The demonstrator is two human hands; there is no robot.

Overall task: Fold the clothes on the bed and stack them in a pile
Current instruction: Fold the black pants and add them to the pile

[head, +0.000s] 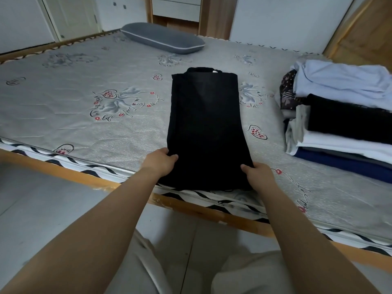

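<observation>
Black and soft, the shirt [206, 128] lies flat near the bed's [84, 128] front edge, and the left hand [160, 161] and right hand [257, 176] pinch its two near corners with curled fingers. It looks light and floppy, so holding both corners should keep it neat. Farther right sits the folded pile [339, 122].

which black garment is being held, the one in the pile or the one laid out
The laid-out black garment in the middle of the bed: the left hand and right hand grip its near corners. The black one in the pile lies folded, untouched.
</observation>
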